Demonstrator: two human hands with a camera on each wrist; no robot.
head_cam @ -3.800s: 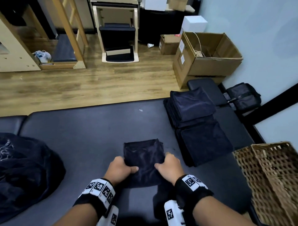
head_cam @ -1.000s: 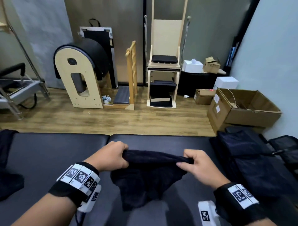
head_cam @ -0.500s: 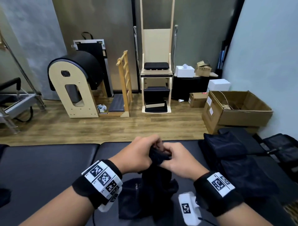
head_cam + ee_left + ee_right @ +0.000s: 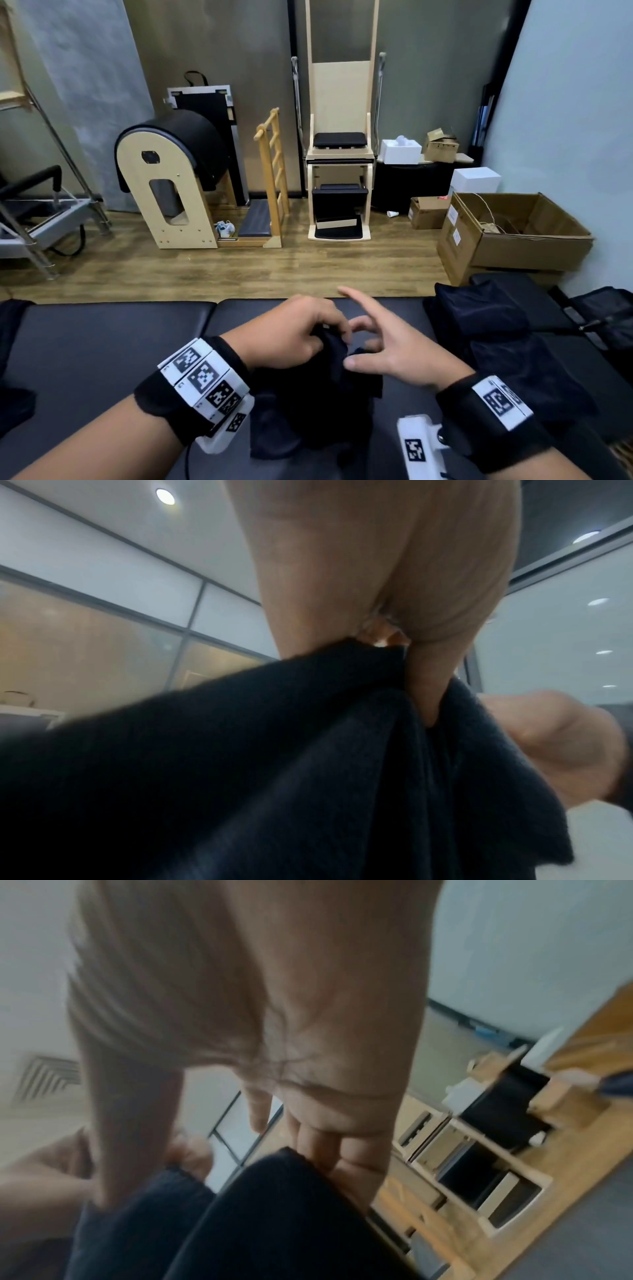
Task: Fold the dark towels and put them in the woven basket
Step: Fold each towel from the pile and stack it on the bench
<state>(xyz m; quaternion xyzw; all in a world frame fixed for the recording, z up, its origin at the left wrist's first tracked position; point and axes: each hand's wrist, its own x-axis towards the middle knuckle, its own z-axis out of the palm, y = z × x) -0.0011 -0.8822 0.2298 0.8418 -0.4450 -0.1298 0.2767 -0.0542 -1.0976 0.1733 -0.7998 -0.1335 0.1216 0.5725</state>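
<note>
While the left hand (image 4: 294,334) grips the towel (image 4: 318,404) bunched at its top edge, the right hand (image 4: 394,346) is spread, fingers loose beside the cloth. Towel hangs between hands over the near bench (image 4: 102,342). Step: mid-fold. Next, probably: right hand catches a lower corner. Folded stack (image 4: 479,318) far right.

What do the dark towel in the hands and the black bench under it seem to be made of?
Dark towel: soft matte fabric, likely terry cotton; it bunches and drapes limply from the left hand. Black bench: smooth padded surface with a faint sheen and seam, probably vinyl or leather.
</note>
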